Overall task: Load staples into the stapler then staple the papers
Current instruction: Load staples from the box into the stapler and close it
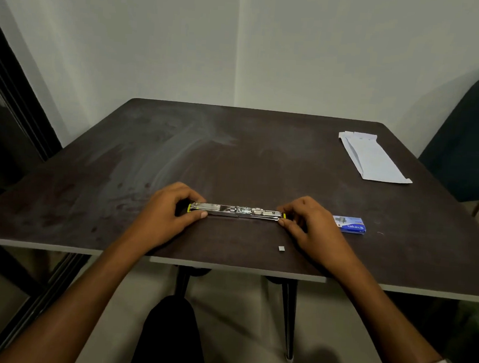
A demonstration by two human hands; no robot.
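A metal stapler (237,211) with yellow ends lies unfolded flat in a long line on the dark table (177,153), near the front edge. My left hand (170,213) pinches its left end between thumb and fingers. My right hand (305,222) pinches its right end the same way. A blue staple box (349,224) lies just right of my right hand. A small silvery strip of staples (281,248) rests on the table in front of my right hand. Folded white papers (373,159) lie at the far right of the table.
The table stands in a corner of pale walls. A dark chair back (471,136) rises at the right edge. A dark door frame (15,100) runs along the left. My knee (169,333) shows under the front edge.
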